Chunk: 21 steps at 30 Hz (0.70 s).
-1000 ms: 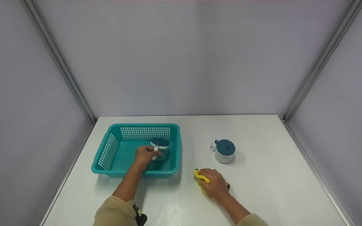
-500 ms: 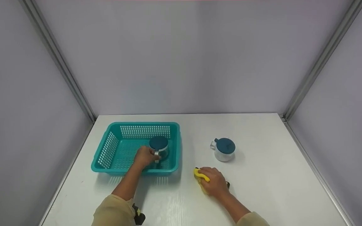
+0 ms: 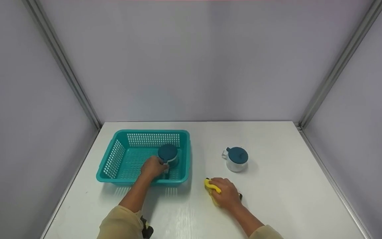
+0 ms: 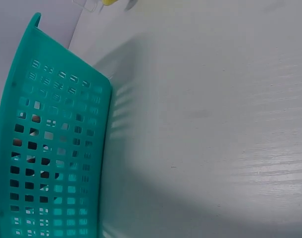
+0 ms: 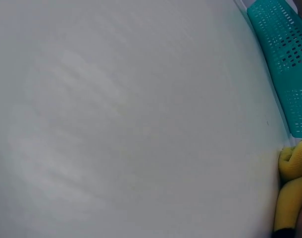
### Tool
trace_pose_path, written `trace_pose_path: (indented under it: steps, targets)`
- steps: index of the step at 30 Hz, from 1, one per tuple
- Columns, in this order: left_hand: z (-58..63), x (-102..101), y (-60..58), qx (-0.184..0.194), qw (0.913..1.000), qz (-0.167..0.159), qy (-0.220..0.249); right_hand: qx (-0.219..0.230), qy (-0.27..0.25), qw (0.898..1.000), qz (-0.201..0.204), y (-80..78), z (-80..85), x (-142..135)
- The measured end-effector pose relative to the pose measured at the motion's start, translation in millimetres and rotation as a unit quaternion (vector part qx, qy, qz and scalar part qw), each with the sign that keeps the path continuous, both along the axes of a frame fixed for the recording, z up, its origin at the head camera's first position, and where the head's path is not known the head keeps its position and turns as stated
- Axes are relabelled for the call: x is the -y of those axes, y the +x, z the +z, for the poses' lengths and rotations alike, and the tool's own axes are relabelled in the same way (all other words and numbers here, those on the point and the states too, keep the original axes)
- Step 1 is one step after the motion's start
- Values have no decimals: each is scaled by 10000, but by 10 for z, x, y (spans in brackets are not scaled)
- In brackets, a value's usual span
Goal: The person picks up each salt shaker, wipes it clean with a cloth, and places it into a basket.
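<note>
In the head view my left hand [image 3: 153,167] reaches into the teal basket [image 3: 106,182] and pinches the handle of a clear seasoning jar [image 3: 173,161] with a dark blue lid. The jar stands upright in the basket's right part. Through the basket's holes in the left wrist view, only dark bits of the hand show. On the table to the right, my right hand [image 3: 225,193] grips a yellow plush banana [image 3: 213,186] with black tips, its palm covering much of it. Soft yellow cloth of the banana [image 5: 292,198] fills the right wrist view's lower right corner.
A second clear jar [image 3: 237,162] with the same blue lid stands beyond my right hand, handle facing left. Grey walls [image 3: 191,66] close in the white table [image 3: 277,199] at the back and both sides. The basket's perforated side [image 4: 52,148] rises close to my left wrist.
My left hand has turned the jar slightly, bringing its handle toward the front, and the jar has become more level. The right hand and the plush banana stay put.
</note>
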State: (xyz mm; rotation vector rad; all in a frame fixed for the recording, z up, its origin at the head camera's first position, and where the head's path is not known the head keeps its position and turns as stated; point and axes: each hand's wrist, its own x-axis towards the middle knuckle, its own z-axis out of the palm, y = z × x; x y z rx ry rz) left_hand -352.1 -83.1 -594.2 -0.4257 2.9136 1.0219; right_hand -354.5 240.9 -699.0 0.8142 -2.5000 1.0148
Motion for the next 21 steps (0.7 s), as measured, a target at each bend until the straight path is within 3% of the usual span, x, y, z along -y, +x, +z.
trace_pose_path:
  steps: [4,9,13,16,21]
  targets:
    - [22,-15,8,5,9998,99,-190,-81,-22,10000,36,-6,-12,-9]
    - [51,-50,54,-324,9981,380,-360,-165,-11,9998,76,-9,-34,-37]
    - [119,-91,106,-1035,9921,666,-238,-211,13,9998,65,-7,-43,-75]
    - [225,-151,138,-1681,9822,833,71,-179,47,9998,39,-10,-44,-109]
    - [398,-330,139,-2395,9640,797,835,-158,72,9998,-87,-26,-37,-169]
